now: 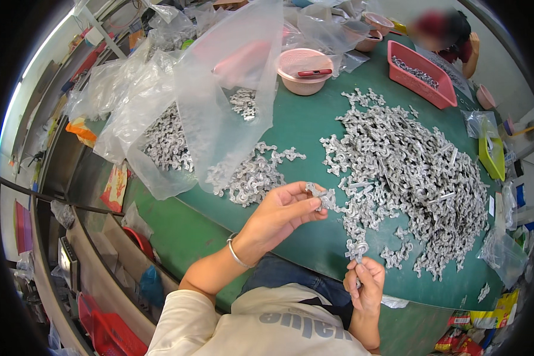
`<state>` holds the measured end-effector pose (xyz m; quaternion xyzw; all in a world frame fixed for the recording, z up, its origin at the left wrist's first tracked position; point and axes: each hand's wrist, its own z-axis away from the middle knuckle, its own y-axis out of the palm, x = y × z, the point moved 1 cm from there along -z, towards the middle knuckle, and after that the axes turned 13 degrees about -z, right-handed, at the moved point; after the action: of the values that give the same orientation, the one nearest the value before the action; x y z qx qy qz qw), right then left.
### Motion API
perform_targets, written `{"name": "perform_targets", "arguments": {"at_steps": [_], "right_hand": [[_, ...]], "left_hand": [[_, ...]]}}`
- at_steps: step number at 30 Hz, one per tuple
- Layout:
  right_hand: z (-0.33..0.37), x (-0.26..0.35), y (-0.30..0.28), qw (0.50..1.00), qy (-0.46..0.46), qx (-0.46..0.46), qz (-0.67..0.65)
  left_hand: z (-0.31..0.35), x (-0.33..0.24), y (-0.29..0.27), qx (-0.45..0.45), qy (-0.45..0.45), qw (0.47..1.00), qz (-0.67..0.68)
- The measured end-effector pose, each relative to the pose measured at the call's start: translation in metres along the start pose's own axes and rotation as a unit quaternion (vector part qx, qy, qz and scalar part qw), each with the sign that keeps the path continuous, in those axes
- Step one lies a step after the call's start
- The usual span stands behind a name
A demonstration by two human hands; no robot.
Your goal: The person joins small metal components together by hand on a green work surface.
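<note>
Head view: grey metal castings (320, 196) held by the near edge of the green surface (305, 132).
Left hand (280, 216), fingers pinching one, hangs between the smaller pile (254, 180) and large heap (421, 178); right hand (366, 285), fingers pinching a second casting (356, 250), is beside the heap at that edge.

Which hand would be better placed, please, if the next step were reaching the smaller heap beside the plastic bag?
Probably the left hand, close beside the smaller heap; the right hand is farther away. Both hold grey parts.
</note>
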<state>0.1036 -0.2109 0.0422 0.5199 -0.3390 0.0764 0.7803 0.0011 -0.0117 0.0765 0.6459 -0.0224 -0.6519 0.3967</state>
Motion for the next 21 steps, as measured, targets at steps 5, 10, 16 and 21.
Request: {"name": "perform_targets", "arguments": {"at_steps": [5, 10, 16, 21], "right_hand": [[0.010, 0.003, 0.000, 1.000, -0.019, 0.009, -0.001], [0.015, 0.006, 0.010, 0.999, -0.051, 0.004, -0.002], [0.013, 0.015, 0.031, 0.978, -0.193, -0.025, 0.071], [0.012, 0.021, 0.046, 0.952, -0.255, -0.050, 0.164]], "left_hand": [[0.014, -0.005, 0.021, 0.018, 0.018, 0.998, -0.049], [0.032, -0.002, 0.043, -0.006, 0.063, 0.994, -0.086], [0.047, 0.014, 0.055, 0.001, 0.066, 0.989, -0.130], [0.049, 0.022, 0.058, 0.014, 0.068, 0.987, -0.141]]}}
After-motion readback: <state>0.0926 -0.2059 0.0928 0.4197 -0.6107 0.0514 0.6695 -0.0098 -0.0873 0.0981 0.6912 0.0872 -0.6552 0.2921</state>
